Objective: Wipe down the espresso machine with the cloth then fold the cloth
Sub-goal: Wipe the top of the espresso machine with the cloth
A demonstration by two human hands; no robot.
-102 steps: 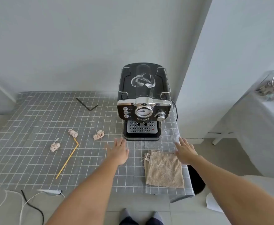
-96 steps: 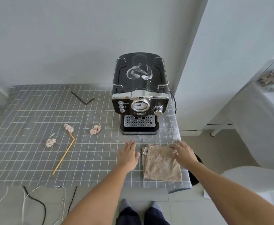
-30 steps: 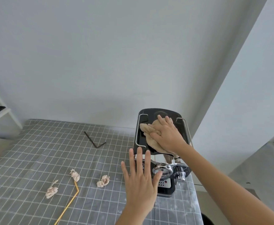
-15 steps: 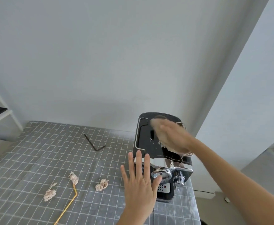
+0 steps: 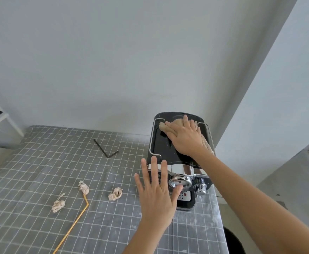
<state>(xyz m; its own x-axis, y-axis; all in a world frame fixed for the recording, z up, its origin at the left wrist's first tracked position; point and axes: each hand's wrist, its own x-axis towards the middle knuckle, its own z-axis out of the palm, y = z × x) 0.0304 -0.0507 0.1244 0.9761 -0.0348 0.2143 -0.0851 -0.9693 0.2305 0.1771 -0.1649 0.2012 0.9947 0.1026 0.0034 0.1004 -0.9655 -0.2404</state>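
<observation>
The right hand, flat with fingers spread and pressing the cloth, has swept it from the machine's right side half a second ago back to the far edge of the top, at twelve o'clock. The left hand still hovers open and empty before the front at seven o'clock. Wiping is under way on the top only; the front, sides and folding remain.
</observation>
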